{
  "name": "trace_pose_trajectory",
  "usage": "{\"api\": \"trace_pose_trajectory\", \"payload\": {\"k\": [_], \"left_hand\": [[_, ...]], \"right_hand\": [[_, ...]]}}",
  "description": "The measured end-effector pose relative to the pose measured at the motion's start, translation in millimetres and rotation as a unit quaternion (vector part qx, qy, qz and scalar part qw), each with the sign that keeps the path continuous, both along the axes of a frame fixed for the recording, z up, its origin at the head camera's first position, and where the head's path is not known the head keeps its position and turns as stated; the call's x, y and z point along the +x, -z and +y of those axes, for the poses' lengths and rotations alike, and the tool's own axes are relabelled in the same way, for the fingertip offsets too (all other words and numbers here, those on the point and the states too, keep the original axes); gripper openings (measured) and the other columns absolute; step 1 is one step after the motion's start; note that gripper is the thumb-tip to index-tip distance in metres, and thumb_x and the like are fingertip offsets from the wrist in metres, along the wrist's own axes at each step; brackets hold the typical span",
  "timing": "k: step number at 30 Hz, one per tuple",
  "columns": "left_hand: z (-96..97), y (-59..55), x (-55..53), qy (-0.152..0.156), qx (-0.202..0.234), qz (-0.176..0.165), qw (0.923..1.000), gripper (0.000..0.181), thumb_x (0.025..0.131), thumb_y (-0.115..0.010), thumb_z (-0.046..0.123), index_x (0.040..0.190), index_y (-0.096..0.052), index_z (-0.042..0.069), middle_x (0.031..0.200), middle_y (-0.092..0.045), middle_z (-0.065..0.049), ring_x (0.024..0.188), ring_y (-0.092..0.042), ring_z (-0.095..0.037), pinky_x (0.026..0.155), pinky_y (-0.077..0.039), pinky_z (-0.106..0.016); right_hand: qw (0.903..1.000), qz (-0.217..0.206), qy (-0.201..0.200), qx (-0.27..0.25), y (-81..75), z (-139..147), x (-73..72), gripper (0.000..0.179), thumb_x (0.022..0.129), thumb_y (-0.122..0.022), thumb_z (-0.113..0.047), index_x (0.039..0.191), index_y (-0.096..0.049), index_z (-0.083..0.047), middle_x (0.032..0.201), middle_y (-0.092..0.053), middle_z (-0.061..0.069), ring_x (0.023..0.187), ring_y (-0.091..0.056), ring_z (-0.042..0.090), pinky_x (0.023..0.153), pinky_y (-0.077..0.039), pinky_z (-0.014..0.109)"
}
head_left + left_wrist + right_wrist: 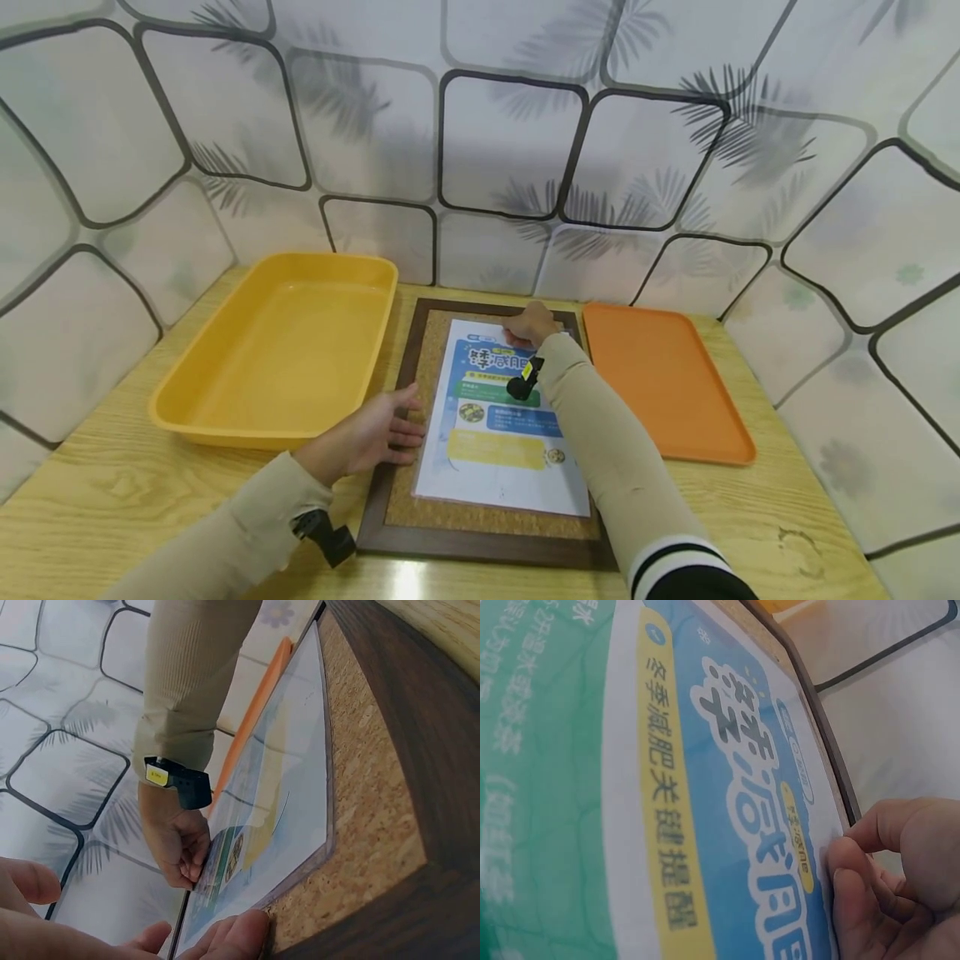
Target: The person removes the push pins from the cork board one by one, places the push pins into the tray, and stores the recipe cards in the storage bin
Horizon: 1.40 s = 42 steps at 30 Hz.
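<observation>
A laminated poster [504, 492] with blue, green and yellow panels and Chinese print lies on a cork board [401, 510] with a dark brown frame [480, 546]. My left hand [375, 437] rests at the poster's left edge, fingers extended and thumb raised. In the left wrist view its fingertips [251, 930] lie right by the sheet's corner and the cork. My right hand [531, 323] reaches to the top of the poster. Its curled fingers and thumb [840, 889] pinch at the upper edge of the sheet; what lies between the fingertips is hidden.
A deep yellow tray [273, 358] stands left of the board on the wood-grain table [82, 517]. To the right lies a flat orange tray [667, 383], partly behind my right sleeve [622, 442]. A patterned wall covering [495, 142] closes off the back and both sides.
</observation>
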<state>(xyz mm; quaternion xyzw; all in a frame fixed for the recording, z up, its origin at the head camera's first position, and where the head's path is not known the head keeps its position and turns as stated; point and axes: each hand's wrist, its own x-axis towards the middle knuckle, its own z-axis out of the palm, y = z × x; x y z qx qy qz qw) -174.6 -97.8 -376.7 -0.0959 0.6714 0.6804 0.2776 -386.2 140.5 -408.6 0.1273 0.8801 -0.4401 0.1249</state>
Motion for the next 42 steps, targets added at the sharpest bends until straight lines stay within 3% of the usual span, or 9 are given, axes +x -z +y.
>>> {"api": "trace_pose_trajectory", "payload": {"k": [19,26,35,42], "left_hand": [[-1.0,-2.3,3.4,0.007,0.003,0.011,0.9999,0.06,0.103,-0.034,0.043,0.136,-0.034,-0.007,0.114,-0.047,-0.026,0.098,-0.05,-0.032,0.078,-0.048,-0.043],[-1.5,-2.1,1.7,0.009,0.001,0.014,0.9999,0.061,0.103,-0.034,0.044,0.136,-0.034,-0.007,0.115,-0.047,-0.027,0.099,-0.05,-0.033,0.079,-0.048,-0.044],[-2.5,-2.4,3.5,0.012,0.002,0.016,0.9998,0.058,0.104,-0.032,0.042,0.135,-0.035,-0.007,0.115,-0.048,-0.027,0.099,-0.05,-0.033,0.08,-0.048,-0.045],[-2.4,0.3,3.1,0.008,0.003,0.017,0.9998,0.059,0.103,-0.034,0.044,0.135,-0.035,-0.007,0.116,-0.048,-0.028,0.1,-0.05,-0.034,0.08,-0.048,-0.046]], "right_hand": [[0.9981,0.0,-0.004,-0.061,-0.9,7,4.1,0.022,0.09,-0.065,-0.018,0.099,-0.064,0.002,0.068,-0.064,0.007,0.053,-0.059,0.015,0.051,-0.052,0.028],[0.9988,-0.003,-0.02,-0.045,-5.6,4,4.2,0.022,0.091,-0.067,-0.019,0.095,-0.066,0.002,0.068,-0.063,0.007,0.054,-0.059,0.014,0.052,-0.052,0.027],[0.9971,-0.012,-0.032,-0.068,-6.2,7,5.3,0.023,0.093,-0.066,-0.021,0.089,-0.068,0.002,0.065,-0.062,0.006,0.054,-0.059,0.014,0.052,-0.052,0.027],[0.995,-0.023,-0.035,-0.091,-9.1,6,7.8,0.02,0.094,-0.064,-0.018,0.095,-0.069,0.002,0.068,-0.061,0.005,0.055,-0.058,0.013,0.053,-0.052,0.026]]}}
